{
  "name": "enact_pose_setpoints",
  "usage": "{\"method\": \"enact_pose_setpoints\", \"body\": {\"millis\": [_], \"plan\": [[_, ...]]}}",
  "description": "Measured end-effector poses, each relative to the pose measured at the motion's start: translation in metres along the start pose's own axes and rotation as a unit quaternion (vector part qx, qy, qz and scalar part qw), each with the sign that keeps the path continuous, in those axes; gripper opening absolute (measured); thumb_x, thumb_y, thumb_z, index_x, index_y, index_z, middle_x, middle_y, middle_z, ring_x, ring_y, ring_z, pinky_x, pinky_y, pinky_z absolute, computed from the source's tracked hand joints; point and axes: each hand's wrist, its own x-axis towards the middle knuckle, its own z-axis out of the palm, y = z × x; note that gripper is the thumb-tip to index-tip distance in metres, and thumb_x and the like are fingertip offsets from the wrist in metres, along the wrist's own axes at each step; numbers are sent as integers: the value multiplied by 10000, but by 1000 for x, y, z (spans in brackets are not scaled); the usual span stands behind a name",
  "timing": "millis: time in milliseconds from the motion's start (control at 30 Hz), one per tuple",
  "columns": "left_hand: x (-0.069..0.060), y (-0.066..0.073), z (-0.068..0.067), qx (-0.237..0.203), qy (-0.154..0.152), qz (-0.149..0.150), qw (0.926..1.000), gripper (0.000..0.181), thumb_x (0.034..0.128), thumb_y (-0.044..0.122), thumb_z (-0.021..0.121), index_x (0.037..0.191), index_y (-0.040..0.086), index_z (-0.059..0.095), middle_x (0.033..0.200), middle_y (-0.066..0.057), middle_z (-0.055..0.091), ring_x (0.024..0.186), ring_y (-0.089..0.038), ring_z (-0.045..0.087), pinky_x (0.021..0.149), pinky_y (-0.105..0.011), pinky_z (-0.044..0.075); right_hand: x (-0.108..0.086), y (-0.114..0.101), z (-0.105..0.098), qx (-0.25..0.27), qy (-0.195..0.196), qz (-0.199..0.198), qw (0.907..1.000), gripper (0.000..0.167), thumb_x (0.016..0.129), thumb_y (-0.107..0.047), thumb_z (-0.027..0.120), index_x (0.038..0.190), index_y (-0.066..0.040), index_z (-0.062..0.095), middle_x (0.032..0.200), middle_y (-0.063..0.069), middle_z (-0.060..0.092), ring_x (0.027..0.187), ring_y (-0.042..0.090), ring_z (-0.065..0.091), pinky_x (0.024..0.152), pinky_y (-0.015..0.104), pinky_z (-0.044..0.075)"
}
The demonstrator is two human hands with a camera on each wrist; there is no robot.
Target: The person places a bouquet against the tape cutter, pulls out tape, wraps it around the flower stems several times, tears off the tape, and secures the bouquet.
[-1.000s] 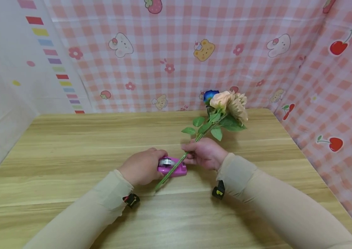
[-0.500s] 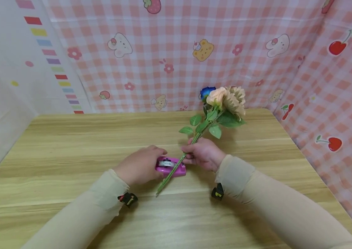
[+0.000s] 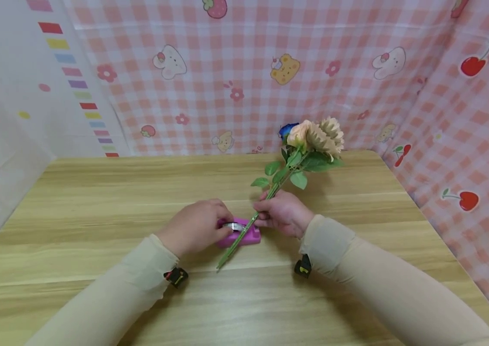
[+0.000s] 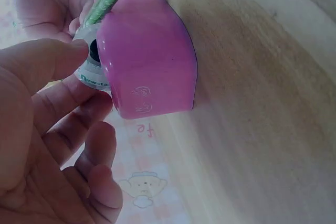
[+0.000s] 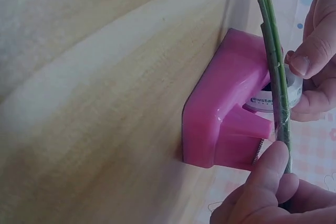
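Pink checked cloth (image 3: 235, 108) is filling the upper part of the head view. Wooden table (image 3: 97, 288) is spreading across the lower part. A bunch of flowers (image 3: 294, 158) is slanting from right of centre, heads up by the cloth, down to stem ends near the middle of the frame. Whether those ends are touching the wood, I cannot tell.

My left hand (image 3: 196, 226), left of centre, is pinching the tape roll between thumb and fingers. My right hand (image 3: 285, 213), right of centre, is gripping the green stems (image 5: 278, 72) below the leaves, probably because one closed grip there is bundling them and leaving the lower lengths bare.

The pink tape dispenser (image 5: 220, 108) is resting on the table at the centre of the head view, under the crossing stems; I am presumably holding them this close so that they are lying by the tape. Its tape roll (image 5: 293, 90) is sitting in the dispenser. A shiny patch (image 5: 284, 114), possibly clear tape, is showing on the stems near the toothed cutter (image 5: 258, 150).
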Motion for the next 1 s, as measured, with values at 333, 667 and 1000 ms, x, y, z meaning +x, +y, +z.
{"method": "enact_pose_setpoints", "body": {"millis": [333, 667, 1000], "plan": [[1, 3, 3, 404, 308, 186, 9985, 147, 992, 314, 723, 984, 197, 812, 985, 80, 705, 852, -102, 651, 834, -344, 581, 1, -3, 1, -80, 124, -16, 9999, 151, 1027, 27, 578, 1119, -55, 491, 757, 19, 559, 653, 119, 582, 677, 261, 620], [0, 6, 2, 469, 369, 53, 9982, 132, 961, 317, 769, 945, 201, 830, 979, 64, 739, 896, -133, 699, 854, -362, 592, 4, -4, 0, -301, 81, 22, 9995, 182, 1015, 56, 570, 1158, -16, 483, 742, 23, 568, 650, 117, 587, 673, 254, 613], [0, -1, 9, 363, 467, 198, 9981, 221, 962, 331, 770, 1144, 215, 819, 1044, 71, 734, 849, -96, 643, 791, -330, 570, 3, -8, -5, -293, -148, -8, 9995, 145, 1015, 59, 567, 1122, -16, 505, 710, 9, 601, 649, 108, 593, 656, 237, 589]]}}
